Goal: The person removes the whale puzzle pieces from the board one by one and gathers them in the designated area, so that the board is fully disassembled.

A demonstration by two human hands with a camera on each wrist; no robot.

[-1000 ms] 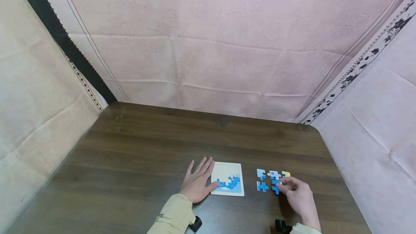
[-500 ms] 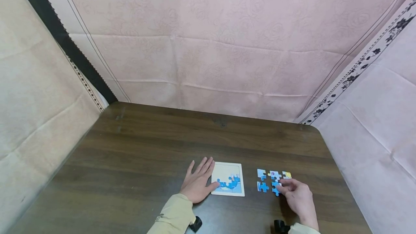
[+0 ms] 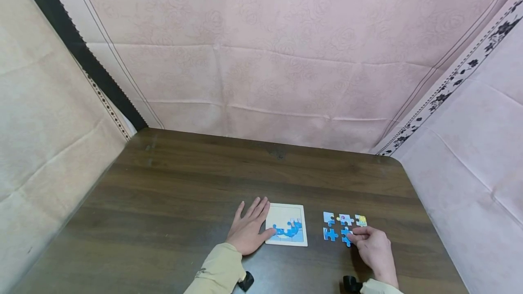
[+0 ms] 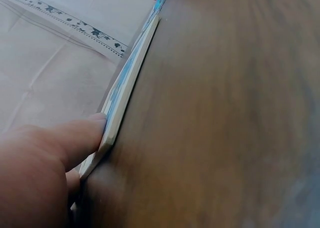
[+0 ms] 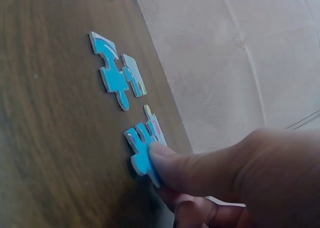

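My left hand point(image 3: 248, 231) lies with spread, straight fingers along the left side of a square puzzle tray point(image 3: 283, 212). Its thumb touches the tray's near part, as the left wrist view also shows. Blue pieces point(image 3: 292, 232) fill the tray's lower half, and the upper half is pale bare board. To the right, my right hand point(image 3: 374, 247) pinches the right edge of a blue puzzle piece point(image 5: 141, 150), thumb on top and fingers curled at the side. This piece sits low among other loose pieces.
Loose pieces lie beside it: a blue one point(image 3: 330, 234), a pale blue corner point(image 3: 328, 218), one with a pink spot point(image 3: 345, 219) and a yellow one point(image 3: 361, 220). The brown wooden table point(image 3: 184, 185) is bordered by hanging pale cloths point(image 3: 261, 58).
The right hand has shifted slightly left and toward the near side, uncovering more of the yellow piece. Its grip stays on the blue piece. The left hand and the tray have not moved.
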